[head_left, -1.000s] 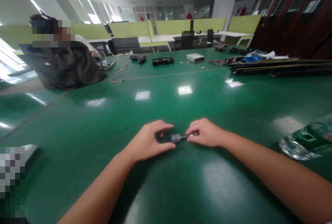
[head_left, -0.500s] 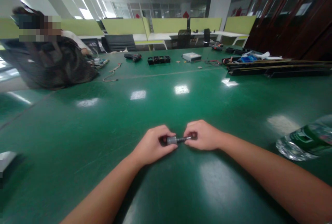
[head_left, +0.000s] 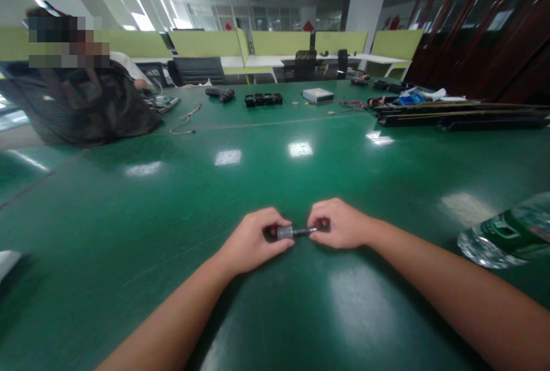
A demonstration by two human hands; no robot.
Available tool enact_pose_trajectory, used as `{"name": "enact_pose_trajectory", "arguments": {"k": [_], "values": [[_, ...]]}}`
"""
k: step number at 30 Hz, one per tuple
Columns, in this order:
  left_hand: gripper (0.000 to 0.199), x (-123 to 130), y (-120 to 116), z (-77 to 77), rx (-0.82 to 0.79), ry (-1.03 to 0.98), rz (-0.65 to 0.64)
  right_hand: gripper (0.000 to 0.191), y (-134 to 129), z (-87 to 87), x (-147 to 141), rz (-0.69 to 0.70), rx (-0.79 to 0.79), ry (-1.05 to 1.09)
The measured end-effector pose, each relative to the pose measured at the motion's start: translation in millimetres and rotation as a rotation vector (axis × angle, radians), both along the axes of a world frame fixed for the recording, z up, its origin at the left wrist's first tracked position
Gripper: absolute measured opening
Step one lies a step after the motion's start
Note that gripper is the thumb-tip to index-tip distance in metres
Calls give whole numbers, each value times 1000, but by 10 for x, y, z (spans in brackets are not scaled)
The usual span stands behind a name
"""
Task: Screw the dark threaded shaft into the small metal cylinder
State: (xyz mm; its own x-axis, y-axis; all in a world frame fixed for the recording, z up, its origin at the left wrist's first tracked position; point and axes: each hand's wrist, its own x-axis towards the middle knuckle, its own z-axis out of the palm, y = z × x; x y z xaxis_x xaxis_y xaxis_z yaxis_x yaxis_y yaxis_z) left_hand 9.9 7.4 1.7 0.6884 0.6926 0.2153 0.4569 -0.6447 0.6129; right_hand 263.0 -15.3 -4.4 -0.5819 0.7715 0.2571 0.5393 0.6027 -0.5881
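Near the middle of the green table (head_left: 193,187), a small grey-and-black cylindrical tool (head_left: 285,233) lies level between my hands. Its grey barrel is thick, and a thin dark shaft runs from it to a bright metal tip on the right. My left hand (head_left: 258,239) is closed round the barrel end, thumb and forefinger pinching it; the far left end is hidden in the palm. With thumb and fingertips my right hand (head_left: 335,225) pinches the tip end of the shaft. Its exact kind is too small to make out.
A water bottle (head_left: 507,230) lies at the right. Far back are a black fan unit (head_left: 263,99), a white box (head_left: 318,94), a cable (head_left: 184,121) and dark metal rails (head_left: 464,116). A large black bag (head_left: 94,101) stands at left, a person behind it.
My right hand has shifted slightly to the right along the shaft, so more of the shaft shows. My left hand stays where it was.
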Motion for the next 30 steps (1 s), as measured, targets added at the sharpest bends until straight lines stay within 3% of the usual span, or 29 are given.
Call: {"name": "enact_pose_trajectory", "arguments": {"k": [21,30], "values": [[20,-3,-2,4,-25,2,8,3,124,-7,320,17,-101,-13],[19,6,3,-4,-29,4,14,4,121,-38,299,15,-116,20]]}}
